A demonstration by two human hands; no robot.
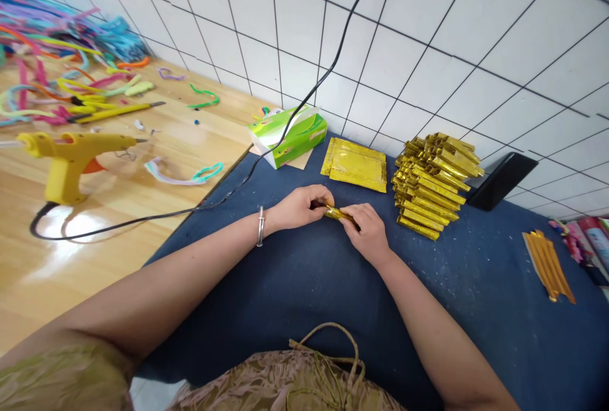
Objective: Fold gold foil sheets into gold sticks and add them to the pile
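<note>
Both hands hold a narrow strip of folded gold foil paper (334, 212) just above the dark blue table cover (295, 271). My left hand (304, 207), with a silver bangle at the wrist, pinches its left end. Closed on the right end is my right hand (367, 233); its fingers hide part of the strip. Beyond the hands lies a flat stack of gold foil sheets (358, 165). To the right of that stack, a pile of folded gold foil strips (428, 189) rises in layers.
A black phone (503, 179) leans against the tiled wall. Behind my left hand stands a green tissue box (299, 138). A black cable (328, 71) hangs across to the yellow glue gun (66, 160). Pipe cleaners (61, 49) clutter the wooden table; brown-gold strips (549, 265) lie far right.
</note>
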